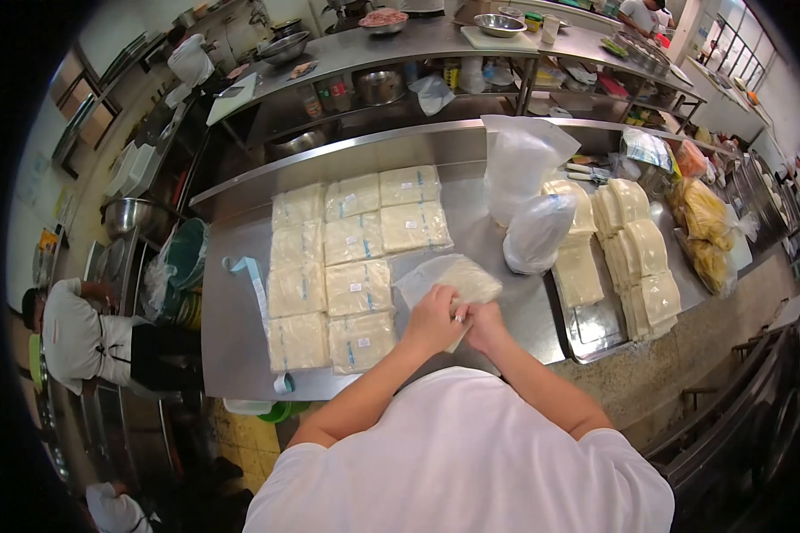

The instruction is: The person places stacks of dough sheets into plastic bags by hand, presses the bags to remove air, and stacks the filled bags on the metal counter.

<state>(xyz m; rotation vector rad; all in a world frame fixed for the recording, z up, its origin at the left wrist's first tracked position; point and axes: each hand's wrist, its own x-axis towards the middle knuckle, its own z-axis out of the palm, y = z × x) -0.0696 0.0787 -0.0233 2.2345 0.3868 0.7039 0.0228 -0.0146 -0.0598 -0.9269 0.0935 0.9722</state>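
My left hand [434, 313] and my right hand [486, 325] are close together at the table's front, both closed on a clear plastic bag [468, 277] with pale, flat sheets inside. The fingers bunch the near end of the bag. To the left lie several flat, filled packs [356, 238] in rows, with small white labels and blue print on many. On the right, a metal tray [591, 336] bears stacks of pale square sheets [644, 266] that look like dough wrappers. What the fingertips pinch is partly hidden.
Clear plastic bags [517, 169] stand upright beyond my hands, with a wrapped bundle [540, 233] beside them. A blue-and-white strip [251, 277] lies at the table's left. Yellowish bags [704, 226] sit far right. A raised metal edge [347, 160] runs behind. A person [89, 329] stands left.
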